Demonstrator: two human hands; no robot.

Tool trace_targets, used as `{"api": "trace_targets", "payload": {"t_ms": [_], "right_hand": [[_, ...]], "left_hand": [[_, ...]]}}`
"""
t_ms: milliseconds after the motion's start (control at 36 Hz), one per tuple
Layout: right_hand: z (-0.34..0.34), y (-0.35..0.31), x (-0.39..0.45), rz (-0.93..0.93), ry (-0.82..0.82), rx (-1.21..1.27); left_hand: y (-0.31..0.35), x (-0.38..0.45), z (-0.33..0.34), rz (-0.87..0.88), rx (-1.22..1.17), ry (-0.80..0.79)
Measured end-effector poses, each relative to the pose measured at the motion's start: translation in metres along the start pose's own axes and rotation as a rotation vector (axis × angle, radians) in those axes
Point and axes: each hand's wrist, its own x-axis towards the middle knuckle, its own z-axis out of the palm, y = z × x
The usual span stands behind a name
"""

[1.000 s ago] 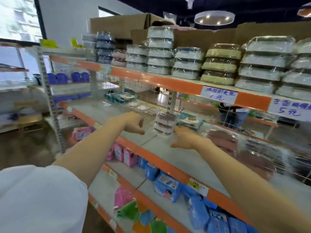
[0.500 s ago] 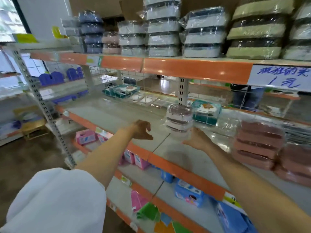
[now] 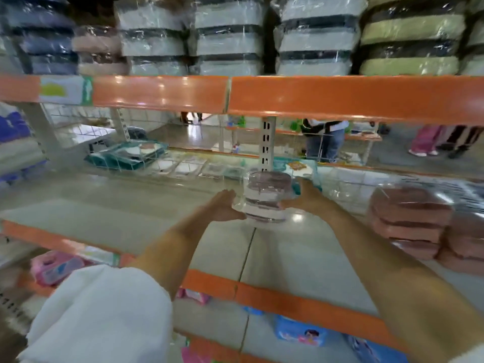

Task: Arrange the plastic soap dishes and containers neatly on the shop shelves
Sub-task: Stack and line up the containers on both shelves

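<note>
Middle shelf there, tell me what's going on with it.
A person is stocking a shop shelf. Both hands, left hand and right hand, press against the sides of a small wrapped stack of soap dishes on the middle shelf. Larger pink stacks sit to its right, and more wrapped stacks fill the shelf above.

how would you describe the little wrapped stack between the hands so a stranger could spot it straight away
Start at the middle shelf, the grey board below the upper orange rail. Near its centre, before the slotted upright post, the left hand and right hand flank the small wrapped stack. Unlike the wide pink stacks to its right, it is small, round, in clear film, with brownish and white layers.
</note>
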Motion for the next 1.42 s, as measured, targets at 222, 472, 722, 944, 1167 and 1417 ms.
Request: {"api": "trace_targets", "payload": {"t_ms": [222, 472, 722, 944, 1167, 1417], "right_hand": [[0.011, -0.012, 0.037, -0.029, -0.075, -0.265], [0.008, -0.015, 0.042, 0.065, 0.014, -0.48], [-0.014, -0.002, 0.003, 0.257, 0.123, -0.126], [-0.032, 0.031, -0.045, 0.358, 0.172, -0.152], [-0.039, 0.036, -0.081, 0.371, 0.186, -0.059], [-0.068, 0.108, -0.14, 0.246, 0.171, -0.015]], "left_hand": [[-0.018, 0.04, 0.002, 0.131, -0.093, -0.047], [-0.018, 0.062, 0.01, 0.451, -0.292, -0.036], [0.005, 0.078, 0.009, 0.354, -0.28, -0.316], [0.028, 0.076, 0.021, 0.284, 0.232, -0.239], [0.051, 0.048, 0.024, 0.298, 0.31, -0.119], [0.115, -0.033, 0.015, 0.373, 0.073, -0.249]]}}
